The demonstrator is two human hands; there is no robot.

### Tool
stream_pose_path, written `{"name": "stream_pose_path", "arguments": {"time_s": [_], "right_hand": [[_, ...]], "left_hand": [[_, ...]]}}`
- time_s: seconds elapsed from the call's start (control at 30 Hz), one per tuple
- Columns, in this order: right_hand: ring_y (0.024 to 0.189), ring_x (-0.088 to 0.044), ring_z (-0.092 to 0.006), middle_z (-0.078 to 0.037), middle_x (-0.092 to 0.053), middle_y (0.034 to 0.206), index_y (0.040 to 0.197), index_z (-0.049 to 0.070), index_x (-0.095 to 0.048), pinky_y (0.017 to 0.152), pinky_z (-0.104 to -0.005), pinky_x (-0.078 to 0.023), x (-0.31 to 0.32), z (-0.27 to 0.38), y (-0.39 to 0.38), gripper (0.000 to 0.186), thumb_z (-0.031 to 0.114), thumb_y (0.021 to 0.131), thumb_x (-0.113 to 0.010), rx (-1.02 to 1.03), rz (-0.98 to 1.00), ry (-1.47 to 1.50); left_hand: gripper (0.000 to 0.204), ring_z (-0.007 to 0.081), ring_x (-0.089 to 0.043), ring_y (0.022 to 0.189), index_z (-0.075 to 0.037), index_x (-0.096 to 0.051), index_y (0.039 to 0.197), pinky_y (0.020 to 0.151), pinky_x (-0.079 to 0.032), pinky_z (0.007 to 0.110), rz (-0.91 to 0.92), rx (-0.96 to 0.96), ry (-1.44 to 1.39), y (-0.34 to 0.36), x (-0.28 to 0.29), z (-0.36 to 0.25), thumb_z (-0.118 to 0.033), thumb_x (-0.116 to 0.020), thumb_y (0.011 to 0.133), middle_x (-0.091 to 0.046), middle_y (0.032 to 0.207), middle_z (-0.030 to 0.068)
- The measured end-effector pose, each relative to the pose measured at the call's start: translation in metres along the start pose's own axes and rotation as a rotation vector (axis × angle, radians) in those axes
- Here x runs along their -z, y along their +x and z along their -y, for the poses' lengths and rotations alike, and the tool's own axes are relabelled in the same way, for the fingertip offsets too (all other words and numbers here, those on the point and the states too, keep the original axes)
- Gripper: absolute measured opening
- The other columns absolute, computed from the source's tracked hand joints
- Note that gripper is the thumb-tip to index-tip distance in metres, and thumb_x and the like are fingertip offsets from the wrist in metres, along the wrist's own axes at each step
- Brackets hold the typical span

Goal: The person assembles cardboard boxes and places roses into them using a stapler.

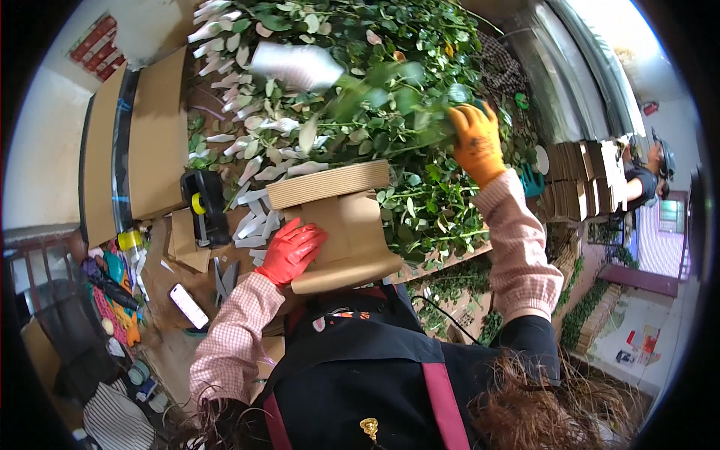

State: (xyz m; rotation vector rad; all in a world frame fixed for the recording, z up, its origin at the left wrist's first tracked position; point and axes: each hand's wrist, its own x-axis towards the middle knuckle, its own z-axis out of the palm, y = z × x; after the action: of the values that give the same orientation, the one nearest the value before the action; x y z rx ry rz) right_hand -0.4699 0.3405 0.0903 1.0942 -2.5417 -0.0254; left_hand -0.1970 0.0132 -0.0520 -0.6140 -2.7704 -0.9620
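Note:
My left hand (292, 250), in a red glove, lies flat with its fingers stretched over a sheet of brown kraft paper (352, 229). The paper's near edge curls up, and a ribbed corrugated cardboard piece (330, 184) spans its far edge. My right hand (478, 142), in an orange glove, is closed around the leafy stem end of a flower. That flower's pale, sleeved head (296, 66) points left, and both head and leaves are smeared by motion. Beneath it spreads a large heap of leafy flower stems (435, 187), with white-sleeved heads along its left side.
Left on the table are a black tape dispenser (204, 206), scissors (225, 281), a phone (189, 306) and white sleeves (259, 223). Cardboard sheets (159, 142) lean farther left. Stacked cardboard (574, 180) and wrapping sheets (570, 75) stand right. Another person (649, 172) is beyond.

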Motion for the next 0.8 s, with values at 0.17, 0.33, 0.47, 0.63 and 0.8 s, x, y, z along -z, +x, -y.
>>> {"name": "stream_pose_path", "arguments": {"time_s": [0.17, 0.33, 0.47, 0.63, 0.8], "right_hand": [[0.107, -0.056, -0.0372, -0.016, -0.056, 0.121, 0.127, 0.005, -0.053, 0.089, -0.0433, -0.049, 0.028, 0.018, -0.013, 0.059, 0.002, 0.070, -0.067, 0.003, -0.084, 0.258], [0.108, -0.055, -0.0389, -0.014, -0.057, 0.115, 0.123, 0.008, -0.056, 0.091, -0.0446, -0.050, 0.028, 0.001, -0.032, 0.053, -0.003, 0.072, -0.061, 0.067, 0.186, 0.172], [0.105, -0.055, -0.0414, -0.017, -0.055, 0.112, 0.121, 0.006, -0.056, 0.093, -0.0464, -0.048, 0.029, 0.018, -0.067, 0.051, -0.004, 0.071, -0.060, 0.142, 0.353, 0.280], [0.111, -0.054, -0.0377, -0.016, -0.054, 0.121, 0.126, 0.011, -0.055, 0.094, -0.0444, -0.048, -0.016, 0.053, -0.109, 0.046, 0.003, 0.081, -0.059, 0.125, 0.808, 0.236], [0.113, -0.057, -0.0388, -0.019, -0.054, 0.126, 0.128, 0.013, -0.055, 0.096, -0.0443, -0.047, -0.045, 0.065, -0.119, 0.039, 0.007, 0.090, -0.051, 0.038, 0.955, 0.191]], "left_hand": [[0.045, 0.0298, -0.062, 0.114, -0.012, -0.063, 0.127, 0.106, -0.040, 0.053, 0.003, 0.070, -0.055, -0.010, -0.009, 0.007, -0.017, -0.070, 0.084, -0.067, 0.117, 0.0117], [0.062, 0.0300, -0.062, 0.115, -0.015, -0.049, 0.143, 0.110, -0.038, 0.052, -0.091, 0.067, -0.192, -0.014, -0.015, 0.012, -0.028, -0.070, 0.087, -0.066, 0.122, 0.0122], [0.078, 0.0281, -0.060, 0.118, -0.014, -0.044, 0.146, 0.111, -0.037, 0.047, -0.223, 0.032, -0.322, -0.030, -0.042, 0.029, -0.033, -0.079, 0.080, -0.063, 0.130, 0.0102], [0.094, 0.0186, -0.062, 0.116, -0.013, -0.040, 0.150, 0.113, -0.032, 0.038, -0.071, 0.257, -0.568, -0.021, -0.021, 0.010, -0.018, -0.087, 0.069, -0.065, 0.128, 0.0053], [0.060, 0.0270, -0.063, 0.113, -0.014, -0.062, 0.130, 0.112, -0.033, 0.046, -0.135, 0.165, -0.378, -0.014, -0.019, 0.012, -0.032, -0.081, 0.076, -0.069, 0.117, 0.0091]]}}
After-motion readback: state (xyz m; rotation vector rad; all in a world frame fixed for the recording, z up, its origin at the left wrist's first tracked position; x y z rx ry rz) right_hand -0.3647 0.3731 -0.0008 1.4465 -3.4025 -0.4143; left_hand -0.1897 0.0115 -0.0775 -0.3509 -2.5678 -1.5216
